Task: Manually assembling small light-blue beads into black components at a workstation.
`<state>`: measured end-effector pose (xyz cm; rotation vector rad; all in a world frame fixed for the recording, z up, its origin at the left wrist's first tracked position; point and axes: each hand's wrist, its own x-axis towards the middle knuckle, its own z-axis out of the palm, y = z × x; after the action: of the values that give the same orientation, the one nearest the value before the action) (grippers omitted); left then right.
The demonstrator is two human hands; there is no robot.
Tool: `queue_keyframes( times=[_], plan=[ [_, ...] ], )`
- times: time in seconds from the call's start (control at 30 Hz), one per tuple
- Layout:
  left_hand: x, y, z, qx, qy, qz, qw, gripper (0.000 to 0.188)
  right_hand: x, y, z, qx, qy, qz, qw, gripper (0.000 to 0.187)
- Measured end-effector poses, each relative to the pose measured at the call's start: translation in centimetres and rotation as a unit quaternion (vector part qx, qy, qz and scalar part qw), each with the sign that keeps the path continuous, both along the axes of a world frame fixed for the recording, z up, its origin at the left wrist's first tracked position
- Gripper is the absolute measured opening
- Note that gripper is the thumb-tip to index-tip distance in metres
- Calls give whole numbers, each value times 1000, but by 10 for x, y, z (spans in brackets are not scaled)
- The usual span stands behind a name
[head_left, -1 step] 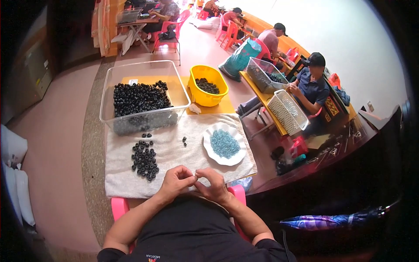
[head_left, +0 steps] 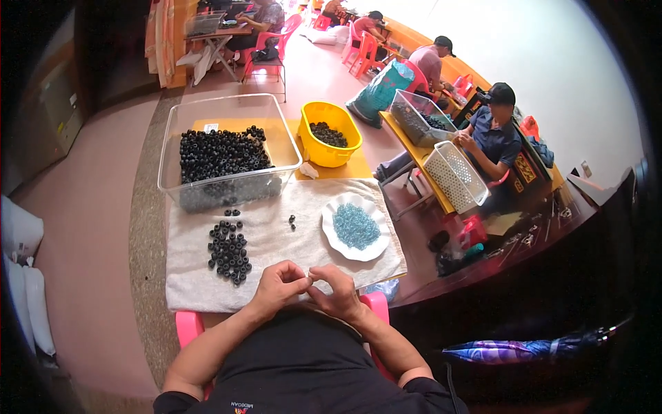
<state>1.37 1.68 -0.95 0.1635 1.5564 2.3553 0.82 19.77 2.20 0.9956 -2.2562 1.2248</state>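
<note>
My left hand [head_left: 281, 288] and my right hand [head_left: 335, 292] meet at the table's front edge, thumbs and forefingers pinched fingertip to fingertip. Whatever lies between the fingertips is too small to make out. Beyond my left hand, a loose pile of small black ring-shaped pieces [head_left: 229, 252] is spread on a pale cloth [head_left: 289, 259]. A few more black pieces [head_left: 292, 222] lie apart, farther up the cloth. To the right, a white scalloped plate [head_left: 332, 243] holds a heap of small clear bluish rings [head_left: 356, 226].
A large clear bin [head_left: 162, 148] of black pieces stands at the back left, beside a yellow tub [head_left: 308, 146] of dark pieces. At the right, a co-worker [head_left: 495, 134] sits at another table with a white perforated basket [head_left: 441, 172]. A folded umbrella [head_left: 510, 349] lies at lower right.
</note>
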Motion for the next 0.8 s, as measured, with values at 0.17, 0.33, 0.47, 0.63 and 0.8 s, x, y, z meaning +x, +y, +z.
queue_keyframes(
  times=[0.17,0.33,0.47,0.63,0.8],
  plan=[
    [-1,0,-8,15,-8,12,1000,13,-2,-3,0,15,-16,28,999,41],
    [-4,4,3,2,29,6,1000,12,-4,6,-6,17,-21,-1,1000,41],
    [0,0,5,36,21,16,999,13,-5,0,-7,26,-24,-2,999,40],
    [-1,-1,1,25,30,19,999,12,-6,-1,-9,17,-23,-1,1000,39],
    [-1,0,0,14,36,23,999,12,-7,-2,-8,13,-21,-2,1000,36]
  ],
)
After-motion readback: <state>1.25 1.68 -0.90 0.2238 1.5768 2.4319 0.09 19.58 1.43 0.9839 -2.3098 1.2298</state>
